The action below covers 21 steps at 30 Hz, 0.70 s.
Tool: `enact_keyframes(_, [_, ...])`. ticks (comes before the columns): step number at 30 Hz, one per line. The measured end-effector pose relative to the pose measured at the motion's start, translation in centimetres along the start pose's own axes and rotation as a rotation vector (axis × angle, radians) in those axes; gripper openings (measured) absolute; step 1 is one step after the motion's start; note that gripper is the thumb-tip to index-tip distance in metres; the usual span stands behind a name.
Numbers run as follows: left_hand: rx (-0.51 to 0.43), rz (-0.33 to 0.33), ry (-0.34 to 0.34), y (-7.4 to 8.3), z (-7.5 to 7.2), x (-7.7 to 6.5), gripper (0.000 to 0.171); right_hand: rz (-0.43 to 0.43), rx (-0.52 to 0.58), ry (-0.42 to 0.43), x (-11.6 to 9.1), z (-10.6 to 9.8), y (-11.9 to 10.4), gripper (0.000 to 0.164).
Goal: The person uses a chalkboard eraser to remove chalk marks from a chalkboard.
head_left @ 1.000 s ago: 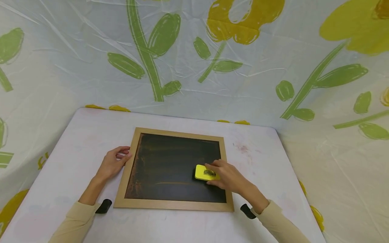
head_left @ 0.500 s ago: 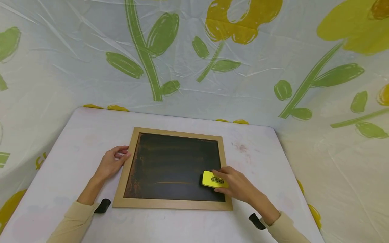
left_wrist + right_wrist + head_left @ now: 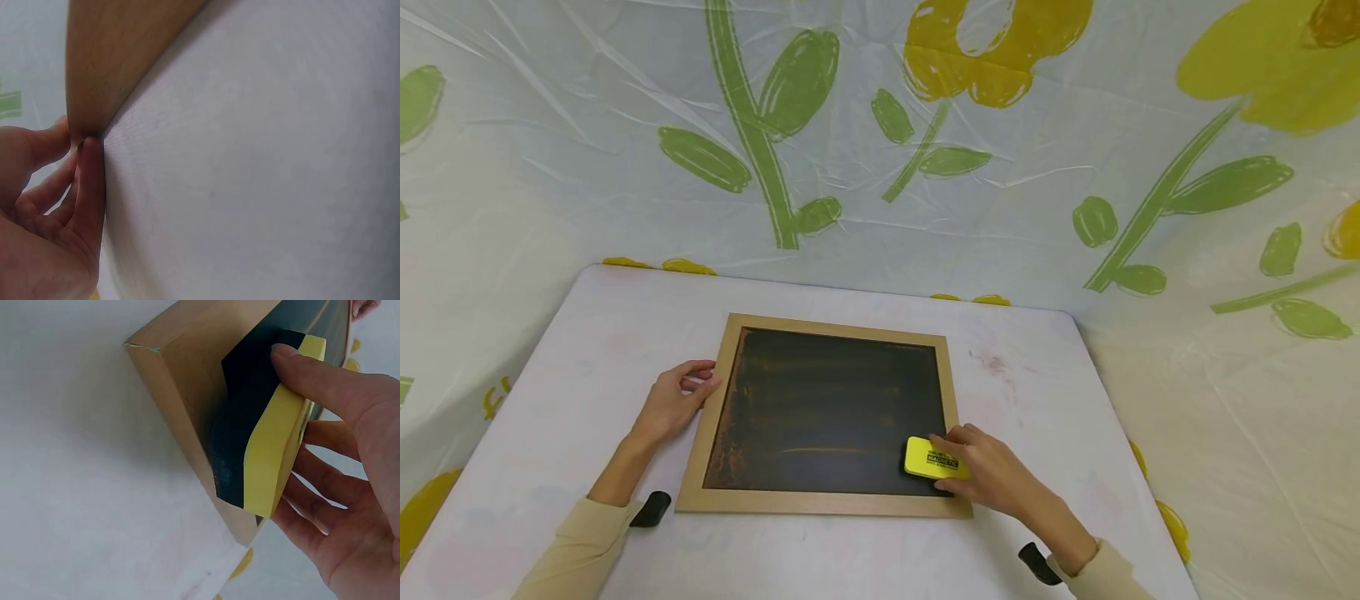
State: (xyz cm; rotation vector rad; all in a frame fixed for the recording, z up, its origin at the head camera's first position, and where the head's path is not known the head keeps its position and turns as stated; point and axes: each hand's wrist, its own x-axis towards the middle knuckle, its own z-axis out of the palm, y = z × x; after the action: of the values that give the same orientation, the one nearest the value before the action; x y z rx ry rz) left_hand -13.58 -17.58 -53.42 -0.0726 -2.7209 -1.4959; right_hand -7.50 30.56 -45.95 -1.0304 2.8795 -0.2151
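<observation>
A small chalkboard [image 3: 838, 400] with a pale wooden frame [image 3: 820, 504] lies on the white-covered table. Orange-brown smears run along its left side, and a faint streak crosses the lower middle. My left hand [image 3: 672, 404] holds the frame's left edge; in the left wrist view, thumb and fingertips [image 3: 91, 156] meet at the wood. Over the board's lower right corner, my right hand [image 3: 996, 471] grips a yellow eraser [image 3: 925, 458] with a dark felt underside. The right wrist view shows my thumb on one side of the eraser [image 3: 269, 447], its end reaching over the frame.
Reddish smudges [image 3: 992, 364] mark the table cover right of the board. A flower-printed sheet [image 3: 880, 225] hangs behind and around the table [image 3: 820, 558]. Dark wrist devices sit near both sleeves [image 3: 651, 510].
My right hand has slid the eraser down and to the right, towards the board's lower right corner. The left hand has stayed at the frame's left edge.
</observation>
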Motion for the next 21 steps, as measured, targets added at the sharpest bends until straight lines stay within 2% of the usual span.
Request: enact_keyframes(21, [0.0, -0.014, -0.002, 0.0, 0.0, 0.0, 0.044, -0.069, -0.022, 0.05, 2.5, 0.6, -1.9, 0.065])
